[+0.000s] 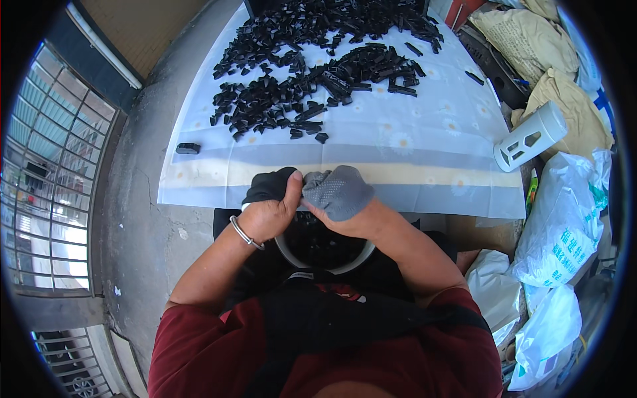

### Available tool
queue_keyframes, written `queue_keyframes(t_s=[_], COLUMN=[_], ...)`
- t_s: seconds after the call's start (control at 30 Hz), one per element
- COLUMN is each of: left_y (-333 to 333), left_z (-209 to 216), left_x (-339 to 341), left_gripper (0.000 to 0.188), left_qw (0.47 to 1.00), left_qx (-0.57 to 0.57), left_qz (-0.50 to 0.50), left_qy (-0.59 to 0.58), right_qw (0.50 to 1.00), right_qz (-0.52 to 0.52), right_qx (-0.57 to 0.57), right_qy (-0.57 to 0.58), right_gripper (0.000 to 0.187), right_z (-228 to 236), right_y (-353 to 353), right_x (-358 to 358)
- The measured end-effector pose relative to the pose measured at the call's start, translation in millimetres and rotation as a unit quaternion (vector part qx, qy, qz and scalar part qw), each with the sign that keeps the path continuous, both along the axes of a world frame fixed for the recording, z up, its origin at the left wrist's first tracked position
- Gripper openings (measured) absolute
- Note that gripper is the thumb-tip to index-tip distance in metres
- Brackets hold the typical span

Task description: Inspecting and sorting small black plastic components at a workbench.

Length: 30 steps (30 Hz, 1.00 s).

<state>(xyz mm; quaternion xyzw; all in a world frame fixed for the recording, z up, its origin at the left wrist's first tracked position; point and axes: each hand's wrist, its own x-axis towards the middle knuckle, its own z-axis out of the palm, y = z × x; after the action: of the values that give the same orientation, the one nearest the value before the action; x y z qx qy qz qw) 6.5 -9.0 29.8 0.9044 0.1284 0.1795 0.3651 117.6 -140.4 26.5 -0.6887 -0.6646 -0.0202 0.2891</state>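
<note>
My left hand (272,199), in a black part-finger glove with a bracelet at the wrist, is closed, its bare thumb pressed against the fingers. Beside it my right hand (342,196), in a grey glove with a dotted surface, is closed too. The hands meet just over the table's near edge. Whatever lies between their fingers is hidden. Beneath them, a round tub with a pale rim (350,266) holds dark pieces. Farther off, many small black plastic-looking parts (255,103) lie heaped on the table. One black part (188,148) sits apart at the left.
A pale flowered cloth (398,142) covers the table. At its right edge a light grey cylinder with cutouts (531,136) lies tilted. White sacks (561,219) and tan sacks (527,43) crowd the right side. A barred window (56,166) stands left, past the concrete floor (142,212).
</note>
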Motion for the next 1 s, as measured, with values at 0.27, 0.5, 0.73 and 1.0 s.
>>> queue_keyframes(t_s=[0.27, 0.5, 0.73, 1.0], left_y=[16.6, 26.7, 41.2, 44.3], left_z=[-8.0, -32.3, -24.5, -22.3], left_x=[53.6, 59.8, 25.8, 22.3], left_gripper=[0.018, 0.014, 0.018, 0.02], left_qw=[0.968, 0.955, 0.968, 0.968], left_qx=[0.25, 0.296, 0.243, 0.237], left_qz=[0.009, -0.008, 0.04, 0.042], left_qy=[0.036, -0.007, 0.042, 0.064], right_qw=[0.984, 0.99, 0.977, 0.985], right_qz=[-0.174, -0.035, -0.181, -0.145], right_qx=[-0.045, -0.096, -0.086, 0.038], right_qy=[-0.015, -0.098, -0.068, -0.084], right_gripper=[0.023, 0.025, 0.027, 0.023], right_z=[-13.8, -9.2, -11.7, -19.9], right_y=[29.7, 80.3, 41.5, 37.6], right_x=[76.9, 90.6, 65.7, 64.9])
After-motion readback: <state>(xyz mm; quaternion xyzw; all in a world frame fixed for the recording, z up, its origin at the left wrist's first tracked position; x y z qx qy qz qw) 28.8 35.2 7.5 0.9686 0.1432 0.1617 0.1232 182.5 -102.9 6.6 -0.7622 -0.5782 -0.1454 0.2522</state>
